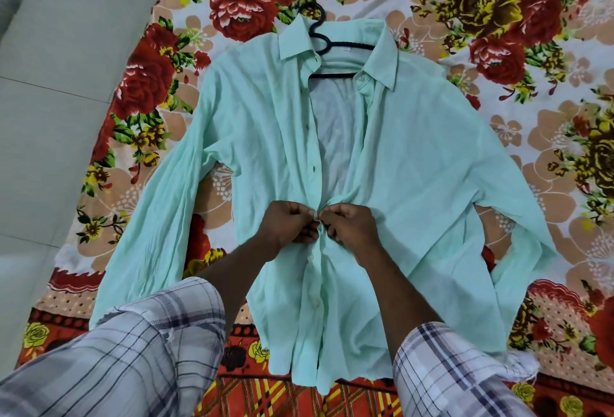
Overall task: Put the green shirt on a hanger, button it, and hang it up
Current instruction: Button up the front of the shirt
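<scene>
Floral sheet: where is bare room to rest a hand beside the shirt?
Bare sheet beyond the collar, around the hanger, and outside both sleeves. Crowded at the shirt placket, where left hand and right hand pinch it.

No text, brand or number can be read. A small white tag [346, 48] sits inside the collar of the shirt [265, 137], near the far edge of the bedsheet [498, 117]. Whatever is printed on the tag is too small to make out. The bedsheet carries only a flower print, with no lettering.
</scene>
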